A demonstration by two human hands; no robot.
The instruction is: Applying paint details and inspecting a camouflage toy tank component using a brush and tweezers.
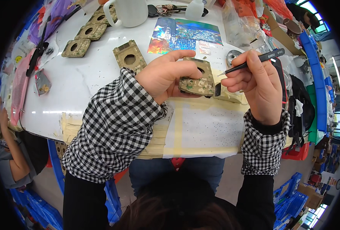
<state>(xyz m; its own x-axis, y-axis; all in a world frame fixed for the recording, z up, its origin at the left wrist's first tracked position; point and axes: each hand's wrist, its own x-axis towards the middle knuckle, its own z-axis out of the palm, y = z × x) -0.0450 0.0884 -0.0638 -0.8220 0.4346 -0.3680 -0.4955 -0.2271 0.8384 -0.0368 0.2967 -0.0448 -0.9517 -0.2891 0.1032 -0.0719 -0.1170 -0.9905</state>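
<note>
My left hand is closed on a camouflage toy tank hull, thumb across its top near the round hole. In my right hand is a pair of black tweezers, pinched between thumb and fingers. Their fine tip points left, just off the hull's right side; whether it grips anything is too small to tell. Behind my left hand lies another camouflage hull with a round hole. A shiny holographic sticker sheet lies beyond my hands. Under my right hand sits a pale yellowish block.
More hulls stand in a row at the far left. At the back are a white mug, keys and a small white bottle. Plastic bags crowd the right. White paper covers the near edge. Someone's arm shows at left.
</note>
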